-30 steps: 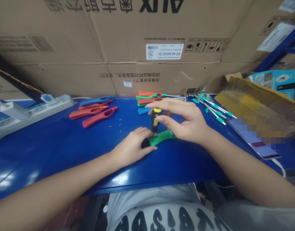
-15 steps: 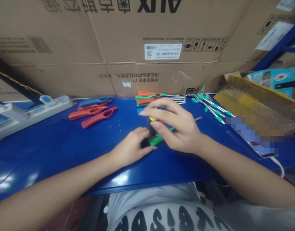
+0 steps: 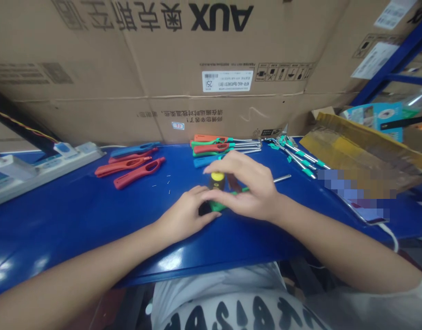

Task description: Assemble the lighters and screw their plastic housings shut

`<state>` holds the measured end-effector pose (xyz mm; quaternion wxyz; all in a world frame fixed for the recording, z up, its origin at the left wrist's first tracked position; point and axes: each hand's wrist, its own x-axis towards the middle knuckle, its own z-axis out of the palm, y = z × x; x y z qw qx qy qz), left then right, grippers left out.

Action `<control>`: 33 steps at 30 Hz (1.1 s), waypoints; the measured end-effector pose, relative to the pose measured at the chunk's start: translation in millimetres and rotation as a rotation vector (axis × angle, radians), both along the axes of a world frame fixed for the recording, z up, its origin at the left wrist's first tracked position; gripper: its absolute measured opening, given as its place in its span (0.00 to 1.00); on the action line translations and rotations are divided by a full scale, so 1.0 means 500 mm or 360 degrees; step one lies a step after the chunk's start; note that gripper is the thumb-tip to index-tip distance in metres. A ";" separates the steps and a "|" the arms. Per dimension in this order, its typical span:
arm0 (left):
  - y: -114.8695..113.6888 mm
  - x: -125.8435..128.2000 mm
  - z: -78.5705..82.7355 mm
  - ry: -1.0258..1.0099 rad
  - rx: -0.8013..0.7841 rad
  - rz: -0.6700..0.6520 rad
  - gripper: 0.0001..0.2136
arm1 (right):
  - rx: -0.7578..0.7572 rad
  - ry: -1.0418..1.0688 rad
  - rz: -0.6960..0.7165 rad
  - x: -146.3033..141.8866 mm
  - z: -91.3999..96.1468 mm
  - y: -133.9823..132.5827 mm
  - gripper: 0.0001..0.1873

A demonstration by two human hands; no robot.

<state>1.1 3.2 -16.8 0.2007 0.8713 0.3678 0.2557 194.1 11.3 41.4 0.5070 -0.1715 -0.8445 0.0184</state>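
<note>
My right hand (image 3: 254, 183) is curled around a screwdriver (image 3: 216, 181) with a black and yellow handle, standing nearly upright. Its index finger reaches over the yellow top and the thumb lies along the near side; the tip of the tool is hidden. Under it lies a green long-nosed lighter (image 3: 219, 206), its metal tube pointing right from beneath my right hand. My left hand (image 3: 186, 213) rests on the table and grips the left end of this lighter, close to the screwdriver. Several tiny screws (image 3: 168, 182) lie on the blue table left of my hands.
Red, orange and blue handle shells (image 3: 137, 172) lie at left, beside a white power strip (image 3: 56, 167). Behind my hands is a pile of long-nosed lighters (image 3: 214, 146). Metal tubes with green parts (image 3: 302, 160), a phone (image 3: 365, 206) and an open carton (image 3: 362, 146) are at right.
My right hand has shifted its fingers on the screwdriver: the thumb has moved down and left, showing more of the handle. My left hand stays on the lighter. The view has shifted slightly.
</note>
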 end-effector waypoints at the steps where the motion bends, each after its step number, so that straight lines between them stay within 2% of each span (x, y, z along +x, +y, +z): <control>1: 0.000 0.000 0.001 -0.0001 -0.0003 -0.0007 0.08 | 0.0020 0.0036 -0.0043 -0.002 -0.001 -0.001 0.11; 4: 0.002 -0.004 0.008 0.0007 -0.0023 -0.0030 0.10 | -0.0169 0.0170 -0.0089 -0.004 0.008 -0.002 0.12; 7: 0.005 -0.017 0.026 0.0093 -0.0122 0.0010 0.17 | -0.0394 0.0401 -0.0155 0.015 0.031 0.011 0.12; 10: 0.005 -0.030 0.045 0.0264 -0.0195 0.0073 0.22 | -0.0318 0.0467 -0.0365 0.068 0.050 0.042 0.09; 15: 0.001 -0.027 0.051 0.0488 -0.0063 0.0033 0.18 | -0.0118 -0.0139 -0.0955 0.187 0.039 0.101 0.07; 18: 0.013 -0.019 0.052 0.0611 -0.0023 0.0001 0.14 | -0.0265 -0.0376 -0.1153 0.233 0.018 0.119 0.07; 21: 0.051 -0.023 0.061 0.0555 0.0069 -0.0107 0.12 | -0.0379 -0.0470 -0.1244 0.258 0.002 0.130 0.08; 26: 0.146 -0.046 0.078 0.0462 0.0319 0.0006 0.12 | -0.0618 -0.0669 -0.1314 0.292 -0.019 0.147 0.08; 29: 0.194 -0.046 0.073 0.0439 0.0379 0.0073 0.13 | -0.0746 -0.0808 -0.1366 0.301 -0.031 0.150 0.09; 33: 0.241 -0.031 0.056 0.0460 0.0428 0.0090 0.11 | -0.0992 -0.1043 -0.1366 0.284 -0.036 0.138 0.12</control>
